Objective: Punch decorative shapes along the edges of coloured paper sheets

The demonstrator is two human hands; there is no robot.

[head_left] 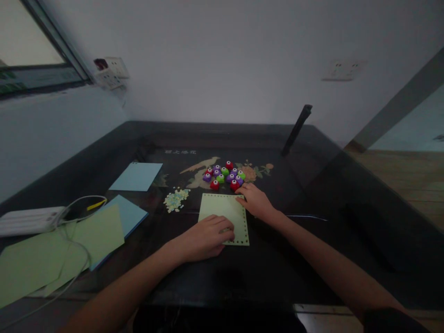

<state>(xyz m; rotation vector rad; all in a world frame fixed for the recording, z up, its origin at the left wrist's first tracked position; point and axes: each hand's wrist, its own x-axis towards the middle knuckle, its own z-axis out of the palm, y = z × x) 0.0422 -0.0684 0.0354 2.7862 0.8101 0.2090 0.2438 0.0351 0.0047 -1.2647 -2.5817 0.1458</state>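
In the head view, I have both hands at a pale green sheet (222, 208) on the dark table (287, 273). My left hand (206, 237) lies across the sheet's lower left part, fingers curled down; I can't tell whether they pinch anything. My right hand (257, 200) is bent at the upper right corner, its thumb by the paper and its fingertips at a red craft punch (234, 185); whether they grip it, I can't make out. Small holes run along the sheet's top and right edges.

Just beyond my right fingertips I see a cluster of red, purple and green punches (224, 171). Paper confetti (175, 199) is heaped ahead of my left hand, to its left. Farther out that way lies a light blue sheet (138, 176); left of my left forearm are more green sheets (92, 231) and a white power strip (33, 220). Well beyond my right hand, a black bar (297, 130) stands tilted.
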